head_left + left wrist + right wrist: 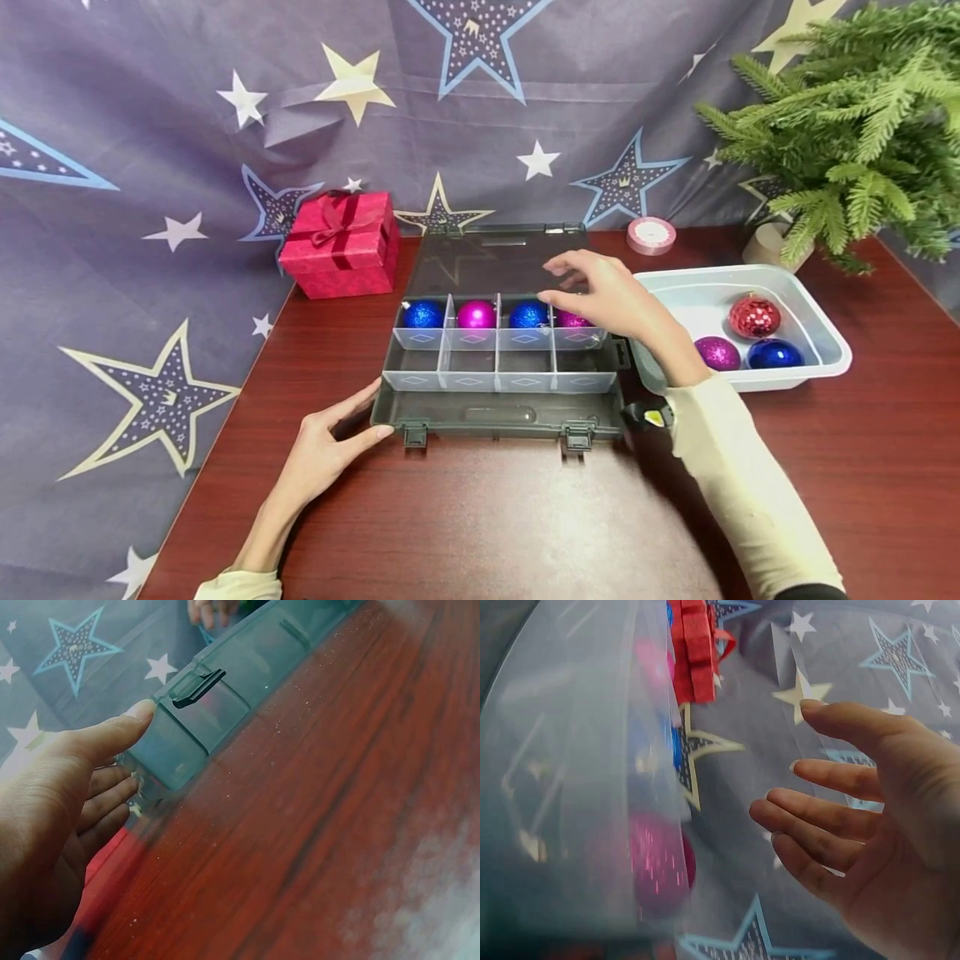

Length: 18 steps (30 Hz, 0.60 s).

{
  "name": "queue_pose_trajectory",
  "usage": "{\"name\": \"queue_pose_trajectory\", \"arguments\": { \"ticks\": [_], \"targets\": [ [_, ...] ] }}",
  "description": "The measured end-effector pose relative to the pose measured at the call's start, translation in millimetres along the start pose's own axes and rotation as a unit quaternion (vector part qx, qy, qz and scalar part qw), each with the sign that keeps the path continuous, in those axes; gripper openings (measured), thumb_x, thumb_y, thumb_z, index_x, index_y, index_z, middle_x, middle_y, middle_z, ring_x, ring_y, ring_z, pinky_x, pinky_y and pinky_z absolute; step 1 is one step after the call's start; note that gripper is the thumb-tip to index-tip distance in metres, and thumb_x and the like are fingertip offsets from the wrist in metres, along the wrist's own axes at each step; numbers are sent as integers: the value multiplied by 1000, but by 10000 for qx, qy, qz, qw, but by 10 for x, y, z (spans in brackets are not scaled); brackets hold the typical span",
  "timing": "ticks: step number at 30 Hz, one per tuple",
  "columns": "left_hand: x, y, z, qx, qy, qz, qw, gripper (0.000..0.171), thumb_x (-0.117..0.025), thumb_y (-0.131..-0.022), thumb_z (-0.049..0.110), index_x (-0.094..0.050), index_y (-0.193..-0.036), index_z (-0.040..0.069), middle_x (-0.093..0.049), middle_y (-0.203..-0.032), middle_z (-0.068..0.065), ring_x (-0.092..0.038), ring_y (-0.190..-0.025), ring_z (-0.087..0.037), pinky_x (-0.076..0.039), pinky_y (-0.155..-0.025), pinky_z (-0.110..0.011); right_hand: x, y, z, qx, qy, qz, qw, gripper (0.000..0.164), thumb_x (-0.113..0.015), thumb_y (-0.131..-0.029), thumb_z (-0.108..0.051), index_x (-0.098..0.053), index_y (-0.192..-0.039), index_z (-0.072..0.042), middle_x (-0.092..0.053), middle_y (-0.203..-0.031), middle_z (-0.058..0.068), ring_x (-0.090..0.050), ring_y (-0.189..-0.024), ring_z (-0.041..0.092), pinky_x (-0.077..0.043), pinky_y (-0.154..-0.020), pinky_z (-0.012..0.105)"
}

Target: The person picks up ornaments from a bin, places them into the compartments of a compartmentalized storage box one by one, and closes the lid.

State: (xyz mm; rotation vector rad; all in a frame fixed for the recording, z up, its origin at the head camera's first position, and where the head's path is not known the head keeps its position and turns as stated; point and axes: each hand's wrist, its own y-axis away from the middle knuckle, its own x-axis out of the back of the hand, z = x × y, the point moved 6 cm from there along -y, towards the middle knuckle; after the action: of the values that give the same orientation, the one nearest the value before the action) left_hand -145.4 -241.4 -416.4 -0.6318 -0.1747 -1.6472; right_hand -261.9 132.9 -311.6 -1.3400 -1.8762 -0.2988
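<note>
Baubles [477,314] appear light, slippery, possibly fragile; best pinched mid-girth. Right hand [606,290] spread, empty; left hand [321,448], fingers extended, touches organiser's [491,432] corner.

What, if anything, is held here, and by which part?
Nothing: the left hand merely touches the box at its near left corner; the right hand is empty.

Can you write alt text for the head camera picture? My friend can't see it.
A person's right grip hovers near four blue and pink balls in the back row of an open divided case, while the left grip touches its near left corner. A white tub at right holds three more balls; a red gift box sits back left.
</note>
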Motion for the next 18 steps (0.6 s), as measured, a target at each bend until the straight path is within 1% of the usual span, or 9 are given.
{"name": "queue_pose_trajectory", "arguments": {
  "ticks": [8,11,13,16,18],
  "targets": [
    [10,17,2,-43,46,6,10000,63,-87,-86,15,-64,-145,21,-68,-133,-1,-61,-125,-9,-44,-102,-15,351,383,287,-316,67,232,9992,44,-76,-97,-24,-65,-130,3,-69,-121,22,-68,-107,37,-52,-96,55],
    [14,19,3,-75,80,-13,9999,63,-87,-86,13,-64,-145,19,-68,-133,-2,-62,-125,-11,-44,-102,-16,477,527,390,-435,104,338,9984,42,-75,-97,-22,-65,-130,2,-69,-121,22,-68,-106,39,-52,-94,56],
    [16,18,4,-50,107,-21,9999,63,-87,-86,14,-64,-145,19,-68,-133,-2,-62,-125,-12,-44,-102,-16,554,619,465,-549,181,401,9975,42,-75,-98,-22,-65,-130,2,-69,-122,23,-68,-107,40,-52,-93,54],
    [19,15,4,-20,82,-39,10000,64,-87,-86,15,-63,-145,20,-68,-134,-3,-62,-125,-13,-44,-102,-16,672,758,582,-753,414,498,9951,43,-74,-98,-24,-64,-131,2,-68,-122,24,-67,-107,42,-52,-89,43],
    [21,11,2,0,58,-45,10000,64,-87,-87,16,-63,-145,21,-68,-133,-2,-62,-125,-13,-45,-102,-16,752,848,665,-840,586,567,9931,43,-73,-98,-26,-65,-130,1,-69,-119,25,-68,-105,41,-50,-84,30]
  ]
}}
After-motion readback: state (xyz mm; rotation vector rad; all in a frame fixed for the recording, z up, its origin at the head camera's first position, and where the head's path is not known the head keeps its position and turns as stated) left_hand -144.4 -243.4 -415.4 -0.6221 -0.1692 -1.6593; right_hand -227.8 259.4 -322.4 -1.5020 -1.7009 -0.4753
